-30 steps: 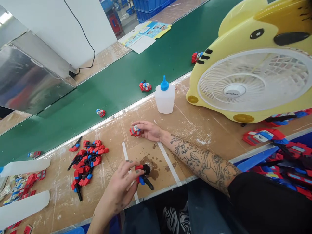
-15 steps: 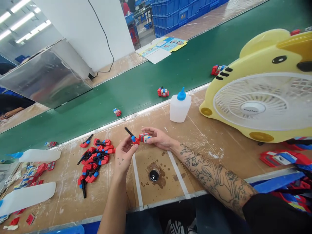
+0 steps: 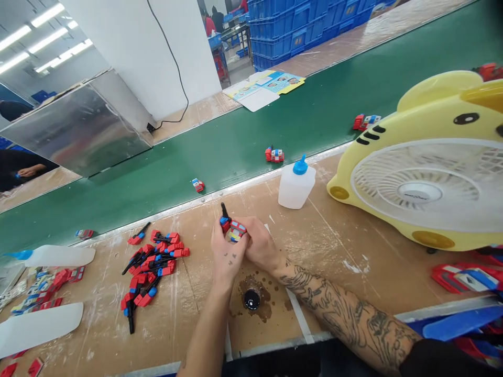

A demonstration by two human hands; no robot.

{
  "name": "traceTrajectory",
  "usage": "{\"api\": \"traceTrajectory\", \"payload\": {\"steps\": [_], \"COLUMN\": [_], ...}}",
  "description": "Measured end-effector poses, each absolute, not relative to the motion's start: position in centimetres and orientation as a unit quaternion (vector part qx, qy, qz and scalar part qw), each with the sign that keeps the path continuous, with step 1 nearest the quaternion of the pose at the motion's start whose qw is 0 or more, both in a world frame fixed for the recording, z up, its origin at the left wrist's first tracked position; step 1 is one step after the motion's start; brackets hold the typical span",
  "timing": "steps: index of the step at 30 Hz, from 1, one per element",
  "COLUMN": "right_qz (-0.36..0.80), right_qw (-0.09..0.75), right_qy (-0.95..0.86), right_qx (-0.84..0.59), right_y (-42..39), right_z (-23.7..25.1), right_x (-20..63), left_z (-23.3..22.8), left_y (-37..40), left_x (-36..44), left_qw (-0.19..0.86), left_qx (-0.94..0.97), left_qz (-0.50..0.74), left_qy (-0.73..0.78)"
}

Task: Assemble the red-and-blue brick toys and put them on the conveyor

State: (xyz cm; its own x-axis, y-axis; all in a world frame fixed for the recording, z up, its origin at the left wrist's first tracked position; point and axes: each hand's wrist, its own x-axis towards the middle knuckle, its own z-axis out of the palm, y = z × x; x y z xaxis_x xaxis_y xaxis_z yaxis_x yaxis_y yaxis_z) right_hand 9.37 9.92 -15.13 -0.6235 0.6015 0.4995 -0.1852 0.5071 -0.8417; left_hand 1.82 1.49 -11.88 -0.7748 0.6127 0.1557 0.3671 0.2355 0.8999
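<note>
My left hand [image 3: 223, 254] and my right hand [image 3: 257, 243] are pressed together above the brown worktable [image 3: 346, 246], both gripping a small red, blue and white toy piece [image 3: 234, 230]. A black stick part [image 3: 224, 211] on a red and blue base pokes up from between my fingers at the toy's left side. Just below my hands a small round black cup of dark liquid [image 3: 251, 298] is sunk in the stained table. A pile of red, blue and black parts [image 3: 151, 262] lies to the left of my left hand.
A white squeeze bottle with a blue cap [image 3: 296, 183] stands beyond my hands. A yellow fan [image 3: 420, 173] lies at the right. Finished toys [image 3: 274, 154] ride the green conveyor belt [image 3: 236, 141]. More red and blue parts [image 3: 467, 277] lie at the right edge; white bottles [image 3: 55, 256] lie at the left.
My left hand lifted the black-stick part from the cup and brought it to the toy in my right hand; both hands now clasp the two together. The camera tilted up.
</note>
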Motion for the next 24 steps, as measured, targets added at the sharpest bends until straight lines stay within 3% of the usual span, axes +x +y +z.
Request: {"api": "traceTrajectory", "payload": {"steps": [3,6,12,18,24], "right_qz": [0.493,0.529,0.534,0.52,0.521], "right_qw": [0.404,0.376,0.317,0.319,0.306], "right_qy": [-0.747,-0.726,-0.756,-0.771,-0.775], "right_qx": [-0.191,-0.229,-0.207,-0.182,-0.185], "right_y": [10.4,11.0,11.8,11.9,11.7], "right_z": [-15.9,-16.5,-16.2,-16.0,-15.8], "right_x": [8.9,8.3,8.0,8.1,8.0], "left_z": [-12.1,-11.5,-8.8,-9.3,-10.5], "left_y": [3.9,7.1,16.1,22.3,24.4], "left_x": [0.5,-3.5,-13.1,-16.8,-16.7], "left_qw": [0.072,0.091,0.074,0.147,0.186], "left_qx": [0.359,0.393,0.411,0.42,0.411], "left_qz": [0.471,0.389,0.121,0.043,0.041], "left_qy": [0.802,0.828,0.9,0.894,0.891]}}
